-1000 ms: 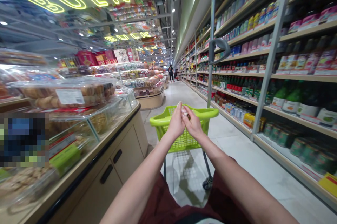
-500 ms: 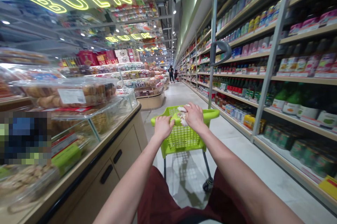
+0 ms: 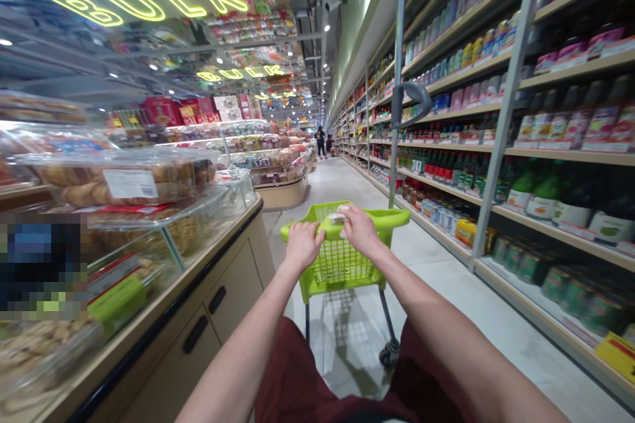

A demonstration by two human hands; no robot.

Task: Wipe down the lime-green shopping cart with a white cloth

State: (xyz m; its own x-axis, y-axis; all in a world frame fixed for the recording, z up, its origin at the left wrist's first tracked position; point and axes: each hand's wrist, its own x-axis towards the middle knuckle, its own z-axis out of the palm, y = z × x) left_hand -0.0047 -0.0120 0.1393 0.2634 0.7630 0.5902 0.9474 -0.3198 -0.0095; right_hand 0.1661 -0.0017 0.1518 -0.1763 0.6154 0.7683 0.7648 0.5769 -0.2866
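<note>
In front of me stands a lime-green shopping cart (image 3: 342, 271) with a mesh basket and a thick green handle. My left hand (image 3: 302, 244) is closed around the left part of the handle. Held in the fingers of my right hand (image 3: 359, 230) is a crumpled white tissue (image 3: 338, 217), against the middle of the same handle. The fingers of that hand are bent round the tissue and hide part of it. A dark caster wheel (image 3: 389, 351) shows under the cart's right side.
On the left runs a counter (image 3: 238, 257) with clear packs of baked goods (image 3: 129, 175). To the right, tall shelves (image 3: 483, 198) hold bottles and cans, with a metal pole (image 3: 398, 65) in front. A person (image 3: 320, 141) stands far down the tiled aisle.
My right hand has shifted slightly left on the handle, and less of the tissue shows. My left hand keeps its grip. The surroundings have slid a little leftward in view.
</note>
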